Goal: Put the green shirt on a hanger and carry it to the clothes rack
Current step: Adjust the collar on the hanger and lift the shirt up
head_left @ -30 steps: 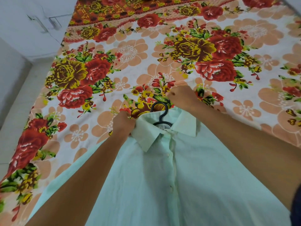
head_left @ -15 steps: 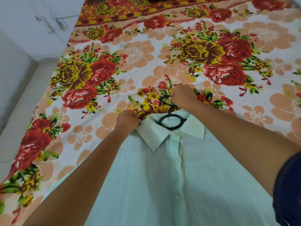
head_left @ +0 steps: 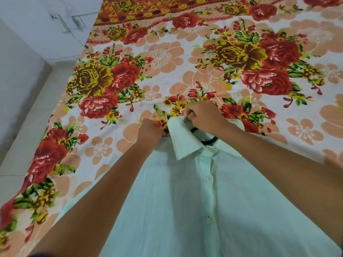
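Observation:
The pale green shirt (head_left: 200, 204) lies buttoned, front up, on the bed, collar pointing away from me. A black hanger (head_left: 208, 140) sits inside the neck opening; only a curved piece shows under the collar. My left hand (head_left: 149, 131) pinches the shirt at the left side of the collar. My right hand (head_left: 202, 114) is closed on the raised back edge of the collar, just above the hanger. The hanger's hook is hidden behind my right hand and the collar.
The bed wears a floral sheet (head_left: 167, 58) with red and yellow roses, spreading far ahead and to the right. On the left are pale floor tiles (head_left: 24, 138) and white cabinet doors (head_left: 61, 23) with handles. No clothes rack is in view.
The hanger's hook, visible above the collar earlier, is now covered. My right hand shifted from the hook to the collar's back edge and lifted it; my left hand stayed at the collar's left side.

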